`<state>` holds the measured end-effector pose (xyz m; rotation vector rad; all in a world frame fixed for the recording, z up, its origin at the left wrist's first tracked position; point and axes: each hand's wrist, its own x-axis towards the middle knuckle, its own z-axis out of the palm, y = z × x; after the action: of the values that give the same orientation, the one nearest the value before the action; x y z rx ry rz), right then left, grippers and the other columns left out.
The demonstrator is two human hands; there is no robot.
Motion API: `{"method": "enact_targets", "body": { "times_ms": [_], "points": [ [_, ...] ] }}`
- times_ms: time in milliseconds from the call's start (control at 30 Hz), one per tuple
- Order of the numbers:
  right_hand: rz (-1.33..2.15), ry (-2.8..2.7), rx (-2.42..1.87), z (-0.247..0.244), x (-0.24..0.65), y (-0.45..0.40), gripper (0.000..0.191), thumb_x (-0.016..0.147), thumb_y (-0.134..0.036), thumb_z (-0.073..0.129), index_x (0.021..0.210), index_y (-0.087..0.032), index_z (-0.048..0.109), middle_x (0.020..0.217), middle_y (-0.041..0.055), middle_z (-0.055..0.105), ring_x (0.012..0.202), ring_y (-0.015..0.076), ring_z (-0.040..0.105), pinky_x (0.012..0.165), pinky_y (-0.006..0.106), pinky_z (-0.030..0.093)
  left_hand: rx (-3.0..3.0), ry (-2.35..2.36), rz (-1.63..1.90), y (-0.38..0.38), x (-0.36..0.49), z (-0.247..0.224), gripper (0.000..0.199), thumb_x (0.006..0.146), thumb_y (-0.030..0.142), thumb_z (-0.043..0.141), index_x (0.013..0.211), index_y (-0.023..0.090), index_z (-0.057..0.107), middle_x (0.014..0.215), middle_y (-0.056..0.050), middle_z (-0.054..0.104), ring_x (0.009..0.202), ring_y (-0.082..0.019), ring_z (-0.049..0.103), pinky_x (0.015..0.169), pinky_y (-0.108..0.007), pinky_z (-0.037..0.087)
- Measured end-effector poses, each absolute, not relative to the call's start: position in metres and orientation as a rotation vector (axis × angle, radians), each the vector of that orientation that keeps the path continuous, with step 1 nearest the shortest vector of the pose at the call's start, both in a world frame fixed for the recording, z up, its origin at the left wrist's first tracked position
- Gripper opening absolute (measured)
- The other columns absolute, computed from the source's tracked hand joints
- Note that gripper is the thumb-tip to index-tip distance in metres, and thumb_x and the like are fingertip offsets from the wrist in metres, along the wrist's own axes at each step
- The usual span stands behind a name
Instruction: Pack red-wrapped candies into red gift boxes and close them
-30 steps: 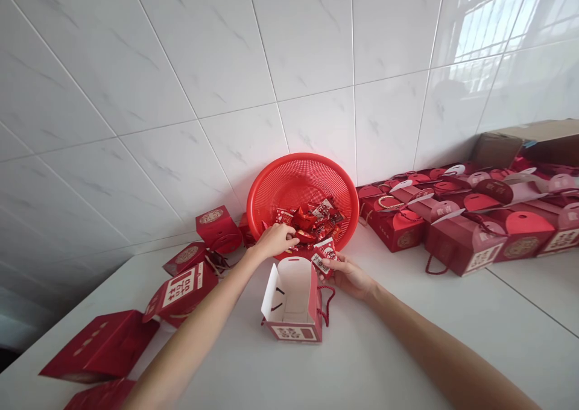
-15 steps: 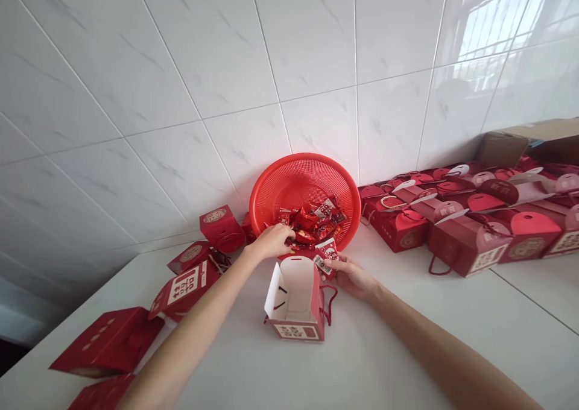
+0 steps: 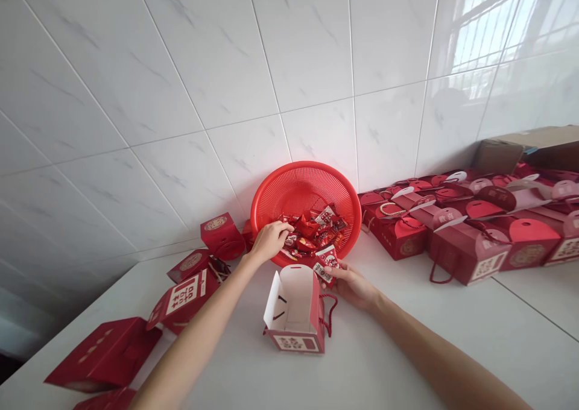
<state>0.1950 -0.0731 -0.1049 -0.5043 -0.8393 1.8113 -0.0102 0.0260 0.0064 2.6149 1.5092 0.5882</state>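
My right hand (image 3: 355, 284) is closed around red and white candy packets (image 3: 327, 265), held beside the basket's front rim. Inside the tilted red plastic basket (image 3: 266, 187), my left hand (image 3: 271, 241) reaches over the left side of a pile of wrapped candies (image 3: 312, 232). Its fingers are bent and drawn together among the wrappers; what they pinch, if anything, is hidden. Between my forearms stands an open red gift box (image 3: 296, 340) with a white inside and a red cord handle (image 3: 332, 319). Its visible interior holds no candy.
Several closed red gift boxes (image 3: 185, 298) stand along the table's left side, partly behind my left forearm. Rows of red handled boxes (image 3: 474, 250) fill the right side, with a cardboard carton (image 3: 502, 151) behind them. A tiled wall (image 3: 316, 129) rises behind the basket.
My left hand has moved slightly up and left over the candies. My right hand still holds the packets beside the box. The whole view has shifted slightly.
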Motion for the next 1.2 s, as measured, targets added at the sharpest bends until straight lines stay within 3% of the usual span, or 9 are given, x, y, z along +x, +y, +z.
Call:
{"method": "enact_targets", "body": {
  "times_ms": [200,433,700,1000,1200],
  "points": [
    [1.815,-0.856,-0.482,-0.11,0.194,-0.07,0.027,0.072,-0.034,0.087,0.083,-0.016,0.07,0.074,0.0003,0.067,0.065,0.0107,0.057,0.07,0.027,0.047,2.463,1.373,0.925,0.022,-0.011,0.014,0.029,0.092,0.019,0.047,0.098,0.019,0.074,0.11,-0.007,0.076,0.106,-0.022,0.069,0.1,-0.034,0.05],
    [1.813,-0.834,-0.527,-0.112,0.195,-0.069,0.034,0.069,-0.037,0.089,0.087,-0.017,0.069,0.077,0.0015,0.069,0.064,0.0122,0.061,0.065,0.027,0.047,2.289,1.179,1.021,0.01,-0.005,0.013,0.027,0.09,0.025,0.05,0.098,0.016,0.074,0.106,-0.008,0.077,0.102,-0.022,0.07,0.096,-0.035,0.053],
    [1.826,-0.869,-0.502,-0.108,0.197,-0.07,0.031,0.071,-0.038,0.087,0.083,-0.017,0.067,0.071,0.0005,0.066,0.062,0.0125,0.06,0.059,0.026,0.047,2.231,1.011,0.797,-0.007,0.008,0.019,0.025,0.086,0.024,0.055,0.095,0.017,0.077,0.101,-0.007,0.078,0.091,-0.02,0.071,0.085,-0.031,0.057],
    [1.841,-0.849,-0.558,-0.106,0.198,-0.069,0.042,0.068,-0.047,0.088,0.087,-0.016,0.067,0.073,0.0012,0.066,0.058,0.0107,0.06,0.045,0.02,0.039,2.271,0.964,0.462,-0.004,0.028,0.011,0.027,0.084,0.014,0.056,0.094,0.018,0.081,0.102,-0.006,0.079,0.098,-0.021,0.071,0.092,-0.03,0.052],
    [1.876,-0.842,-0.555,-0.108,0.198,-0.069,0.041,0.064,-0.035,0.091,0.09,-0.018,0.065,0.072,-0.0018,0.063,0.057,0.0109,0.06,0.046,0.022,0.04,2.232,0.94,0.425,0.0,0.032,0.005,0.027,0.083,0.015,0.058,0.097,0.018,0.081,0.101,-0.005,0.08,0.101,-0.022,0.071,0.096,-0.031,0.051]
  ]
}}
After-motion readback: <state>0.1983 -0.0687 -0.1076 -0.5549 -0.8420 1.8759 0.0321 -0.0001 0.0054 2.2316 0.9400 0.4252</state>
